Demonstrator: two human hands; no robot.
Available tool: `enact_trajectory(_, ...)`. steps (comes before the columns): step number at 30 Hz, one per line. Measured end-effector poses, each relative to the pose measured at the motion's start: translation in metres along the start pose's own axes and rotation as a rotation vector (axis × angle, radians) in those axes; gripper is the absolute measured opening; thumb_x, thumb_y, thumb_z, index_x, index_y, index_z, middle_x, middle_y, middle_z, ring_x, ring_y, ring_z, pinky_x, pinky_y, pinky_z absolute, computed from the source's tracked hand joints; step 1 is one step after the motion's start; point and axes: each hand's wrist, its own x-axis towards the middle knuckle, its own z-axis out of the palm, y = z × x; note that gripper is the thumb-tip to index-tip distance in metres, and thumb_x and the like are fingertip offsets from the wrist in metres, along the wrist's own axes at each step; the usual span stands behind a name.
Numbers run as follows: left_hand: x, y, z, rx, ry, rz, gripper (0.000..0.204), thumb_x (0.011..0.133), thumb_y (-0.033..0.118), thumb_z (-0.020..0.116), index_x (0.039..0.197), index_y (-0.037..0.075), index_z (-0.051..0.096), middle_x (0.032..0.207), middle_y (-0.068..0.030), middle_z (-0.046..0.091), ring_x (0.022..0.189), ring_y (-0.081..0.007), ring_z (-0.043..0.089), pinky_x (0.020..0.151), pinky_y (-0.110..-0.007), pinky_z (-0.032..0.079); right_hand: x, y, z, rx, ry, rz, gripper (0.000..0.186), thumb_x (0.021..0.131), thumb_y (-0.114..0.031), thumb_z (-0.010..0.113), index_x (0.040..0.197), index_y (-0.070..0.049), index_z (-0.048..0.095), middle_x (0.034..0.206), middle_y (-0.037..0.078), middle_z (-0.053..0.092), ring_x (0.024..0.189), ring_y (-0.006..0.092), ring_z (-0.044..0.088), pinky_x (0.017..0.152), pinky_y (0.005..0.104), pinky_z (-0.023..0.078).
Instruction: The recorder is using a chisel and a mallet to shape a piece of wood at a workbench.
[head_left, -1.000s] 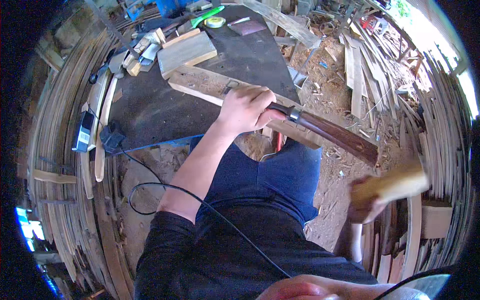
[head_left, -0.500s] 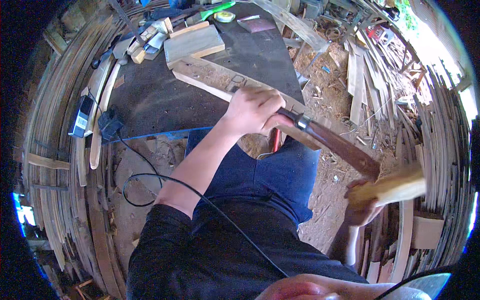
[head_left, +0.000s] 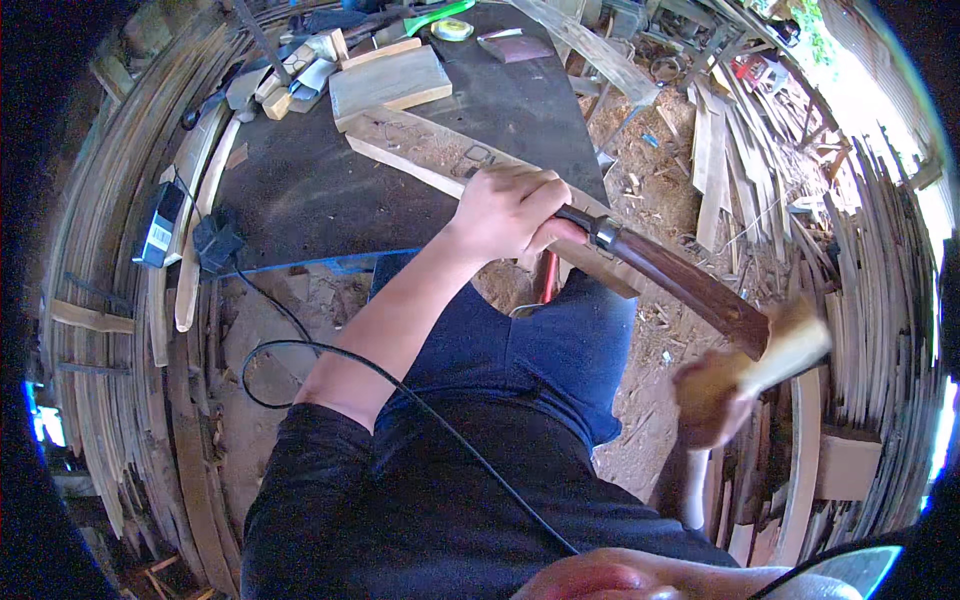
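My left hand (head_left: 508, 212) is closed round the dark shaft of a chisel-like tool with a long reddish-brown wooden handle (head_left: 685, 288) and metal collar. The tool lies over a pale plank (head_left: 395, 146) with dark pencil markings, which sits slanted across the dark tabletop. The tool's tip is hidden by my fingers. At the lower right my right hand (head_left: 710, 400), blurred, grips a yellowish wooden block (head_left: 790, 346) beside the end of the handle. A red tool handle (head_left: 548, 276) shows below the plank, by my legs.
On the dark table (head_left: 300, 210) are board offcuts (head_left: 390, 80), a green-handled tool (head_left: 430, 18), a tape measure (head_left: 452, 30) and dark folded sandpaper (head_left: 515, 45). A cable with a black adapter (head_left: 217, 243) hangs at left. Stacked wood strips (head_left: 860, 300) line both sides; scraps litter the floor.
The wooden block in my right hand has shifted and now angles upward at the handle's end. My left hand keeps its grip. The view has shifted slightly.
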Motion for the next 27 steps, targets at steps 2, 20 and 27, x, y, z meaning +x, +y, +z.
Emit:
enact_trajectory(2,-0.002,-0.001,-0.003,-0.008,-0.013,-0.025,0.041,0.08,0.047,0.068,0.079,0.009,0.051,0.072,-0.0062,0.06,0.066,-0.026,0.064,0.059,-0.036,0.05,0.005,-0.008,0.003,0.062,0.055,-0.016,0.054,0.099,-0.048,0.048,0.12,0.001,0.055,0.112,0.014,0.061,0.091,0.0212,0.062,0.086,0.0355,0.054)
enact_trajectory(20,0.004,-0.005,0.0,0.049,0.019,0.047,0.035,0.08,0.037,0.07,0.078,0.008,0.05,0.068,-0.0069,0.055,0.061,-0.0285,0.061,0.055,-0.038,0.048,0.067,0.016,-0.07,-0.381,1.003,-0.275,0.053,0.091,-0.041,0.062,0.127,-0.003,0.051,0.103,0.015,0.063,0.084,0.0268,0.061,0.078,0.0425,0.055)
enact_trajectory(27,0.0,-0.011,-0.003,0.08,0.012,-0.059,0.034,0.077,0.036,0.072,0.079,0.009,0.051,0.071,-0.0072,0.057,0.063,-0.0278,0.062,0.054,-0.039,0.049,0.027,-0.026,-0.038,-0.27,0.027,0.015,0.056,0.09,-0.04,0.064,0.132,-0.007,0.05,0.117,0.016,0.059,0.093,0.0298,0.06,0.084,0.0475,0.051)
